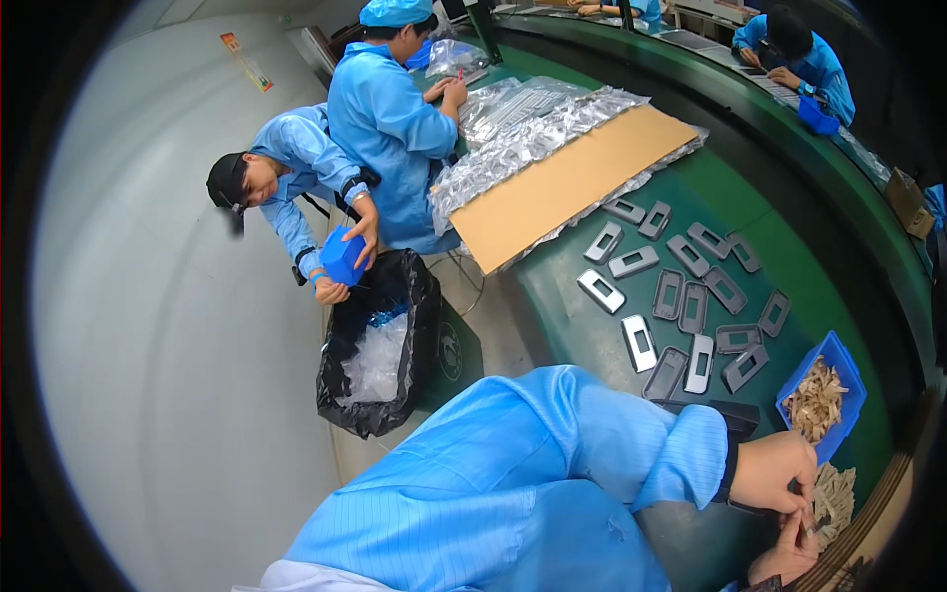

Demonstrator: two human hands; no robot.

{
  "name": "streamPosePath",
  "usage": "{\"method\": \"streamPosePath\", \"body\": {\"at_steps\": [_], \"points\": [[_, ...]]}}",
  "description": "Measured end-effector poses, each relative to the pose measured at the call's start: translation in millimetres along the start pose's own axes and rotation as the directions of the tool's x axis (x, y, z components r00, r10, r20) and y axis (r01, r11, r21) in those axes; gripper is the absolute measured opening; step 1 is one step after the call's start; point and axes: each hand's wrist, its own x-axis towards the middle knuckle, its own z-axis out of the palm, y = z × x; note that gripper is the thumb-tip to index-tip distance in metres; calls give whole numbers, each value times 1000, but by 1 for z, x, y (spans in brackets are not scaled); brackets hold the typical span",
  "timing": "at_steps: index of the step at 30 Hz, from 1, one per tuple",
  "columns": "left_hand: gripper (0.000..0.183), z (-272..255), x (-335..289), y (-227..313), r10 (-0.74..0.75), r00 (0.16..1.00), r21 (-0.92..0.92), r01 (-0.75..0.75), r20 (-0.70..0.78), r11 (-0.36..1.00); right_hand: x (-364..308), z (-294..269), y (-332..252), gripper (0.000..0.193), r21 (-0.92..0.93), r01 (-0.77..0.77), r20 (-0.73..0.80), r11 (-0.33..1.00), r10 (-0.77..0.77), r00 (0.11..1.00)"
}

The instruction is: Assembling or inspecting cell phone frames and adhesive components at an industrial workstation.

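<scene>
At the right edge of the green table, my left hand [774, 471] reaches past a blue bin, its fingers bent into a pinch. Just below it is my right hand [786, 555], thumb and finger pressed together. The fingertips of both meet beside a pile of thin beige strips [834, 505]. Whatever lies between them is too small to make out. The blue bin [856, 403] above my left hand holds curled tan strips [817, 399]. Several grey rectangular frames [693, 308] with window openings lie spread over the table, some silver [699, 363].
A cardboard sheet [572, 183] lies on silvery bubble wrap [538, 148]. Left of the table stands a black-lined trash bin [429, 296]; over it a person [296, 158] tips a blue box [342, 255]. Another blue-coated person [385, 128] works at the table's far side.
</scene>
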Motion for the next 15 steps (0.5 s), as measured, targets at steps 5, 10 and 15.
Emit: {"method": "streamPosePath", "body": {"at_steps": [5, 10, 15], "points": [[12, 2, -5, -1, -9, 1000, 65, 10, -12, 998, 0, -6, -7, 59, 34, -133, 140, 991, 127, 982], [14, 6, -3, -9, 14, 999, 114, -17, 35, 993, -23, -35, -21, 51, 85, -10, 211, 996, -9, 978], [16, 8, -5, -18, 205, 978, 275, -210, 46, 938, -28, -51, -30, 50, -49, 79, 243, 996, -65, 968]]}}
